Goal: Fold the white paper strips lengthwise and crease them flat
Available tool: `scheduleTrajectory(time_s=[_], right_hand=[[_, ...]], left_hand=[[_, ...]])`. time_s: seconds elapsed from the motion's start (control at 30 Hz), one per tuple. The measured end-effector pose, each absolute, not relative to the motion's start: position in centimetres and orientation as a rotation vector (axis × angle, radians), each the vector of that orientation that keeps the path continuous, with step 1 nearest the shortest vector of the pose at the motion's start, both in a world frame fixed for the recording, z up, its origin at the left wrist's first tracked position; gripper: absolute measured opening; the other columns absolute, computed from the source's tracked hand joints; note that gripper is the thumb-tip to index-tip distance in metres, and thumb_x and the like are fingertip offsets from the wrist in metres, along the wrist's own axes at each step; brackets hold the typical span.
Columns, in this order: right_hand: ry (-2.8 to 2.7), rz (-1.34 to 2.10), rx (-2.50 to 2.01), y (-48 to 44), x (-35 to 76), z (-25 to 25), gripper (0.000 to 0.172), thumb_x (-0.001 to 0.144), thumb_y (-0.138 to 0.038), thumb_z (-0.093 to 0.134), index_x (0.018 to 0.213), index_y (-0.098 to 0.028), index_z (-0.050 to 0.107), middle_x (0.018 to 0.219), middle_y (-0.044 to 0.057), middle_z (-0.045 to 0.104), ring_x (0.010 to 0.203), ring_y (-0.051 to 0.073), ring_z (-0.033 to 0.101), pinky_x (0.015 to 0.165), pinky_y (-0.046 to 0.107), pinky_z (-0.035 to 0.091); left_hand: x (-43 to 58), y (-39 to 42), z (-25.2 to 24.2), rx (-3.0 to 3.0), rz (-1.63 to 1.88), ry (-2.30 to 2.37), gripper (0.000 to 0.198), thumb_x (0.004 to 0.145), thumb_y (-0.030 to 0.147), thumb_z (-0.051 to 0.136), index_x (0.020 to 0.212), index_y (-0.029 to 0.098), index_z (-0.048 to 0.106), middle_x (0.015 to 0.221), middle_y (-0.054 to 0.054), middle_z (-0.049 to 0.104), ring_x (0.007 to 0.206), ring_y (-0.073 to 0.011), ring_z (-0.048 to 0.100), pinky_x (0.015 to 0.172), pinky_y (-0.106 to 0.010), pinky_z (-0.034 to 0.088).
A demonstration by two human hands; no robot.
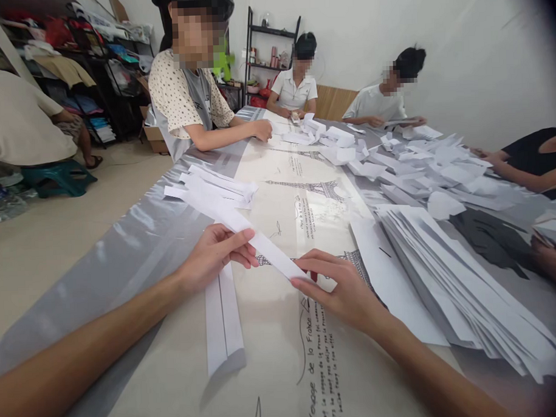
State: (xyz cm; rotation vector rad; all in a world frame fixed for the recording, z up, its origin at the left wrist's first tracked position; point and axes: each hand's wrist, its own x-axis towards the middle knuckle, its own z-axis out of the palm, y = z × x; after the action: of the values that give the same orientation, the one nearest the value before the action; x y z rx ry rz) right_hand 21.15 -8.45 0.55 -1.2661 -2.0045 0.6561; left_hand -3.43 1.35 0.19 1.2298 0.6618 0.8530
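Observation:
A long folded white paper strip (261, 242) slants over the printed tablecloth. Its middle is pinched between the thumb and fingers of my left hand (220, 253), and its near right end is held by my right hand (333, 279). Beneath my left hand another folded strip (224, 332) lies on the cloth, its upper end hidden by the fingers. Several folded strips (213, 183) lie in a loose pile just beyond my left hand. To the right of my right hand a fanned stack of white paper sheets (449, 275) rests on the table.
A heap of folded white papers (422, 161) covers the far right of the table (137, 238). Several people sit or stand around it, one person (196, 108) at the far left edge. A dark cloth or bag (493, 240) lies beyond the stack. A green stool (58, 173) is at left.

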Motion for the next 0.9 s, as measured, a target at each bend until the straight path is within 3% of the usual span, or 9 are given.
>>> scheduleTrajectory(time_s=[0.07, 0.13, 0.23, 0.33, 0.47, 0.67, 0.9], right_hand=[[-2.005, 0.696, -1.302, -8.4, 21.1, 0.5, 0.017, 0.097, -0.032, 0.063, 0.106, -0.025, 0.075, 0.080, 0.001, 0.068, 0.067, 0.015, 0.058, 0.061, 0.031, 0.049], [-1.953, 0.803, -1.317, -8.4, 21.2, 0.5, 0.015, 0.097, -0.032, 0.062, 0.100, -0.025, 0.075, 0.076, 0.000, 0.068, 0.064, 0.014, 0.058, 0.061, 0.031, 0.049], [-1.827, 1.004, -1.291, -8.5, 21.1, 0.8, 0.017, 0.096, -0.035, 0.062, 0.097, -0.024, 0.074, 0.084, 0.002, 0.071, 0.066, 0.015, 0.059, 0.058, 0.031, 0.050], [-1.723, 1.246, -1.231, -8.5, 20.9, 1.1, 0.020, 0.096, -0.040, 0.063, 0.099, -0.023, 0.072, 0.084, 0.003, 0.072, 0.066, 0.015, 0.061, 0.055, 0.030, 0.049], [-1.609, 1.487, -1.150, -8.6, 20.2, 1.2, 0.025, 0.097, -0.045, 0.062, 0.102, -0.021, 0.067, 0.077, 0.001, 0.070, 0.063, 0.014, 0.061, 0.053, 0.028, 0.046], [-1.514, 1.629, -1.108, -8.8, 19.5, 0.4, 0.025, 0.095, -0.041, 0.068, 0.092, -0.020, 0.056, 0.079, 0.000, 0.069, 0.061, 0.011, 0.059, 0.051, 0.024, 0.040], [-1.536, 1.672, -1.062, -9.0, 19.5, 0.3, 0.019, 0.096, -0.034, 0.067, 0.093, -0.020, 0.054, 0.079, -0.001, 0.066, 0.065, 0.011, 0.059, 0.055, 0.024, 0.042]], left_hand=[[-3.5, 1.3, 0.3, 1.229, 0.857, 0.673, 0.033, 0.083, 0.044, 0.079, 0.074, 0.013, 0.072, 0.072, -0.005, 0.073, 0.063, -0.0158, 0.071, 0.058, -0.023, 0.055], [-3.4, 1.1, 0.4, 1.266, 0.870, 0.714, 0.034, 0.082, 0.044, 0.079, 0.070, 0.015, 0.068, 0.066, -0.002, 0.069, 0.055, -0.0129, 0.065, 0.054, -0.023, 0.052], [-3.4, 0.9, 0.4, 1.374, 0.934, 0.842, 0.050, 0.083, 0.046, 0.078, 0.052, 0.017, 0.051, 0.043, 0.005, 0.049, 0.038, -0.0053, 0.041, 0.042, -0.021, 0.034], [-3.4, 0.8, 0.3, 1.422, 1.007, 0.920, 0.056, 0.082, 0.046, 0.078, 0.049, 0.017, 0.042, 0.037, 0.008, 0.035, 0.037, -0.0039, 0.025, 0.041, -0.023, 0.020], [-3.2, 0.7, -0.1, 1.431, 1.026, 0.918, 0.052, 0.084, 0.046, 0.076, 0.052, 0.017, 0.048, 0.039, 0.007, 0.036, 0.039, -0.0046, 0.025, 0.043, -0.024, 0.018], [-2.9, -0.1, 0.0, 1.494, 0.879, 0.836, 0.036, 0.089, 0.047, 0.070, 0.072, 0.017, 0.063, 0.046, 0.006, 0.049, 0.041, -0.0072, 0.040, 0.045, -0.023, 0.029], [-2.7, -0.4, 0.1, 1.412, 0.869, 0.860, 0.044, 0.090, 0.048, 0.069, 0.062, 0.017, 0.052, 0.043, 0.007, 0.038, 0.040, -0.0055, 0.029, 0.043, -0.023, 0.020]])
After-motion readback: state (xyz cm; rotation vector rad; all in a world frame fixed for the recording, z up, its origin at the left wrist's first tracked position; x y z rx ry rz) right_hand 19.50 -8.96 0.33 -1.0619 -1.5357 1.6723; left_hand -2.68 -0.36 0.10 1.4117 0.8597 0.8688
